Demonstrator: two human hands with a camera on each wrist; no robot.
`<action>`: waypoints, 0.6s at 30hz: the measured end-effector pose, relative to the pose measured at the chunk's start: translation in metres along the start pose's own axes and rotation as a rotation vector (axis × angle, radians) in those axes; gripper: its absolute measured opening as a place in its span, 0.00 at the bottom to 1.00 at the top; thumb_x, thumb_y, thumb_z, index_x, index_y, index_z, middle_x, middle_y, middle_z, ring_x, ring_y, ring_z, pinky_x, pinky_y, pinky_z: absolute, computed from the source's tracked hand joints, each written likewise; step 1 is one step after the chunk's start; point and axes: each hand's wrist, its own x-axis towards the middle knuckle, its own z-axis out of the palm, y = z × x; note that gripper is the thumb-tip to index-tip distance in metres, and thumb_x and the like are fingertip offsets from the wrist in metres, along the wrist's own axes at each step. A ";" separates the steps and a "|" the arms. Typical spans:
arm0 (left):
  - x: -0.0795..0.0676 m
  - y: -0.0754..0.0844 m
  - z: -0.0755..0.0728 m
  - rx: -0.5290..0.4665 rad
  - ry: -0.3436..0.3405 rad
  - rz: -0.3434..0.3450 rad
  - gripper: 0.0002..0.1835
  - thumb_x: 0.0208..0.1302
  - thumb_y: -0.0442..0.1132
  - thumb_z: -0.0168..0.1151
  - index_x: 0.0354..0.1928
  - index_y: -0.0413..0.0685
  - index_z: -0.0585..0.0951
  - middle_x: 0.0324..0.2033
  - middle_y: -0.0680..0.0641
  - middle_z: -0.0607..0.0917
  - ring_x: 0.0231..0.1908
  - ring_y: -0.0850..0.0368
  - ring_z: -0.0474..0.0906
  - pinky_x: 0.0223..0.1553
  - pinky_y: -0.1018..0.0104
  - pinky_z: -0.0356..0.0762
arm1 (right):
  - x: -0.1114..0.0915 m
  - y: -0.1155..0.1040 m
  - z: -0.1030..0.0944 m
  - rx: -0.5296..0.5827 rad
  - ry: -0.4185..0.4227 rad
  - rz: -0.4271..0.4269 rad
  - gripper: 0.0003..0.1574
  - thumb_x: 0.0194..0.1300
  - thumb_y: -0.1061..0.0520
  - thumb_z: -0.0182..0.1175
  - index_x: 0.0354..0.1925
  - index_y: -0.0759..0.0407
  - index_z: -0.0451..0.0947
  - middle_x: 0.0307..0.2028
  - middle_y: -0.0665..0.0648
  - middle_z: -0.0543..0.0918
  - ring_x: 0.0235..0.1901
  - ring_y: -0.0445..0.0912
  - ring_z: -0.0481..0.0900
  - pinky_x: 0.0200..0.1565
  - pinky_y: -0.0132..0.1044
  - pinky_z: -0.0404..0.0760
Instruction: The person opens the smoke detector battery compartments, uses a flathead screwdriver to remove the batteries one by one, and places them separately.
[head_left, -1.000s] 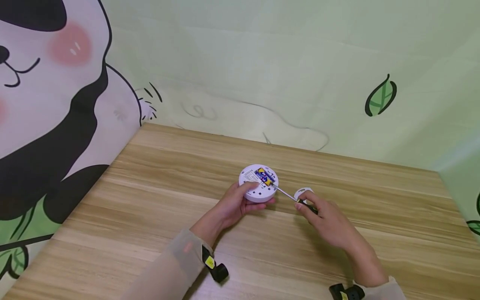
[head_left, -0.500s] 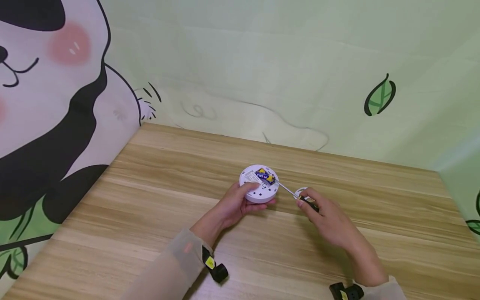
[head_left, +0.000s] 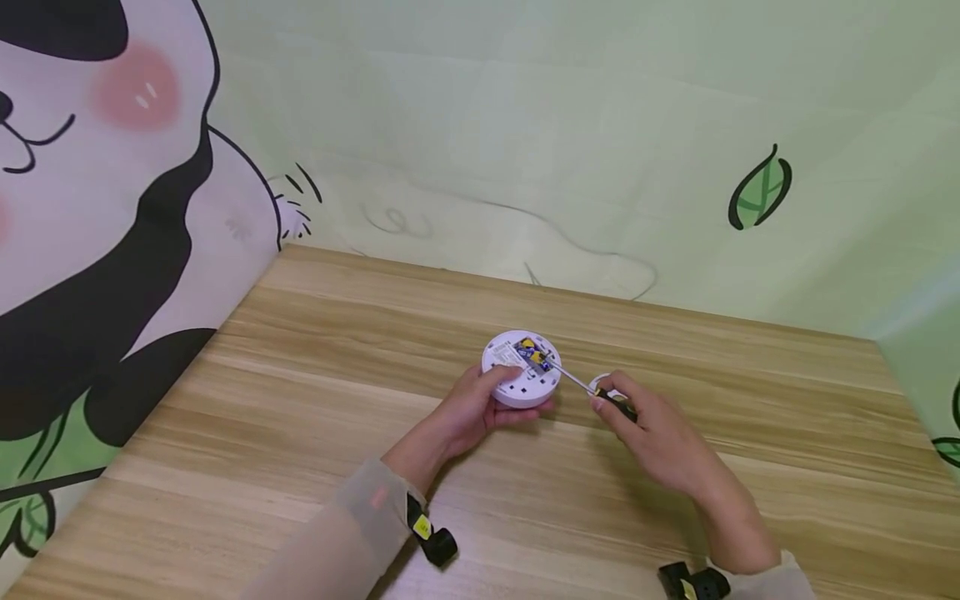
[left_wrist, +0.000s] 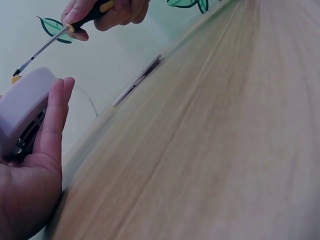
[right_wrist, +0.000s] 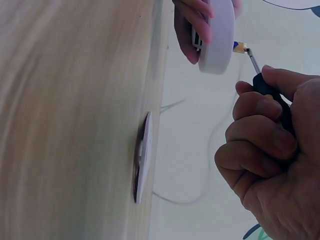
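My left hand holds a round white smoke detector over the table, thumb on its upturned back and fingers underneath. Blue-and-yellow batteries show in its compartment. In my right hand is a screwdriver, gripped by its black-and-yellow handle. The metal tip is right at the compartment's edge, at a battery end. From the right wrist view, that battery end stands up past the detector's face, against the screwdriver tip. Dark slots show on the detector's underside in the left wrist view.
A thin white disc-like plate lies on the wooden table, partly behind my right hand in the head view. Beyond the table's back edge is a pale green wall printed with a panda and leaves.
The screwdriver tip has shifted slightly at the compartment edge. A battery there has turned and lifted. The detector and left hand have moved a touch to the right.
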 end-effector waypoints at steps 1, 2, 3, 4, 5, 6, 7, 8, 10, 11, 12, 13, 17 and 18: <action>0.000 0.000 0.000 -0.008 0.006 -0.003 0.27 0.78 0.39 0.49 0.75 0.40 0.61 0.58 0.26 0.82 0.47 0.45 0.90 0.49 0.62 0.91 | 0.000 0.000 0.000 -0.006 0.003 -0.009 0.13 0.80 0.43 0.53 0.51 0.48 0.77 0.25 0.48 0.71 0.28 0.45 0.70 0.32 0.35 0.70; 0.000 0.001 -0.001 -0.014 0.014 -0.003 0.28 0.78 0.39 0.49 0.75 0.40 0.61 0.57 0.26 0.83 0.46 0.45 0.91 0.49 0.62 0.91 | 0.000 0.001 0.000 -0.008 0.002 -0.016 0.12 0.80 0.44 0.54 0.50 0.48 0.77 0.27 0.49 0.74 0.29 0.45 0.71 0.33 0.35 0.71; 0.000 0.001 -0.001 -0.014 0.019 0.001 0.28 0.78 0.40 0.49 0.75 0.40 0.61 0.57 0.26 0.83 0.46 0.46 0.91 0.49 0.62 0.91 | 0.001 0.001 0.000 -0.012 0.002 -0.024 0.11 0.80 0.45 0.54 0.49 0.48 0.77 0.28 0.49 0.77 0.30 0.45 0.72 0.34 0.36 0.72; 0.000 0.001 -0.001 -0.018 0.026 0.001 0.28 0.78 0.40 0.49 0.75 0.40 0.61 0.57 0.26 0.83 0.45 0.46 0.91 0.49 0.62 0.91 | 0.000 0.001 0.000 -0.018 0.002 -0.031 0.10 0.80 0.45 0.55 0.49 0.48 0.77 0.29 0.50 0.78 0.31 0.45 0.73 0.35 0.36 0.72; 0.000 0.001 -0.001 -0.019 0.031 0.002 0.28 0.78 0.40 0.49 0.75 0.40 0.61 0.56 0.26 0.83 0.44 0.47 0.91 0.48 0.62 0.92 | 0.000 0.001 0.000 -0.022 0.001 -0.037 0.10 0.80 0.46 0.55 0.48 0.48 0.77 0.29 0.50 0.78 0.30 0.45 0.72 0.34 0.36 0.72; 0.000 0.001 -0.002 -0.026 0.038 0.001 0.28 0.77 0.40 0.49 0.75 0.40 0.61 0.56 0.26 0.84 0.44 0.47 0.91 0.48 0.62 0.92 | 0.001 0.002 0.001 -0.028 0.002 -0.044 0.09 0.80 0.46 0.55 0.47 0.48 0.77 0.30 0.49 0.79 0.31 0.44 0.73 0.35 0.36 0.72; 0.000 0.002 -0.002 -0.028 0.043 0.001 0.28 0.77 0.41 0.49 0.75 0.40 0.61 0.56 0.26 0.84 0.43 0.48 0.91 0.48 0.63 0.92 | 0.001 0.002 0.001 -0.035 0.004 -0.050 0.08 0.79 0.47 0.56 0.46 0.48 0.77 0.31 0.49 0.80 0.31 0.44 0.73 0.36 0.35 0.73; 0.000 0.002 -0.002 -0.028 0.047 0.003 0.28 0.77 0.41 0.49 0.75 0.40 0.61 0.56 0.26 0.84 0.43 0.48 0.91 0.47 0.63 0.92 | 0.001 0.003 0.001 -0.036 0.000 -0.049 0.08 0.79 0.47 0.56 0.46 0.48 0.77 0.28 0.48 0.78 0.30 0.44 0.72 0.35 0.35 0.72; 0.001 0.002 -0.002 -0.029 0.049 0.001 0.29 0.77 0.41 0.50 0.75 0.38 0.61 0.56 0.26 0.84 0.42 0.49 0.91 0.48 0.63 0.92 | 0.001 0.003 0.001 -0.045 0.000 -0.047 0.07 0.79 0.46 0.56 0.45 0.47 0.76 0.27 0.47 0.75 0.29 0.44 0.72 0.33 0.34 0.71; 0.001 0.002 -0.002 -0.031 0.049 -0.002 0.29 0.77 0.41 0.50 0.75 0.38 0.61 0.56 0.26 0.83 0.43 0.49 0.91 0.47 0.63 0.92 | 0.000 0.003 0.000 -0.048 0.000 -0.046 0.07 0.79 0.46 0.56 0.45 0.46 0.76 0.27 0.47 0.75 0.29 0.44 0.71 0.33 0.34 0.70; 0.001 0.002 -0.002 -0.032 0.049 -0.004 0.29 0.77 0.41 0.50 0.74 0.38 0.61 0.56 0.25 0.83 0.43 0.49 0.91 0.48 0.63 0.92 | 0.000 0.003 0.000 -0.052 0.002 -0.044 0.07 0.79 0.46 0.56 0.45 0.46 0.76 0.27 0.46 0.75 0.30 0.44 0.72 0.34 0.34 0.70; 0.002 0.002 -0.002 -0.028 0.048 -0.003 0.29 0.77 0.41 0.50 0.75 0.38 0.61 0.57 0.25 0.83 0.43 0.49 0.91 0.48 0.63 0.92 | 0.000 0.003 -0.001 -0.056 0.001 -0.042 0.08 0.79 0.46 0.56 0.45 0.46 0.76 0.27 0.47 0.75 0.29 0.44 0.71 0.33 0.34 0.70; 0.002 0.002 -0.001 -0.024 0.043 0.000 0.29 0.78 0.40 0.49 0.75 0.39 0.60 0.58 0.24 0.82 0.44 0.47 0.91 0.49 0.62 0.91 | -0.001 0.004 -0.004 -0.060 -0.002 -0.033 0.07 0.79 0.46 0.56 0.45 0.45 0.76 0.24 0.45 0.69 0.26 0.42 0.67 0.28 0.32 0.66; 0.002 0.001 -0.001 -0.022 0.040 0.002 0.29 0.78 0.40 0.49 0.75 0.39 0.61 0.58 0.24 0.82 0.45 0.46 0.91 0.49 0.61 0.91 | -0.002 0.004 -0.004 -0.060 -0.003 -0.032 0.07 0.79 0.45 0.56 0.44 0.45 0.76 0.23 0.45 0.67 0.24 0.42 0.65 0.27 0.32 0.65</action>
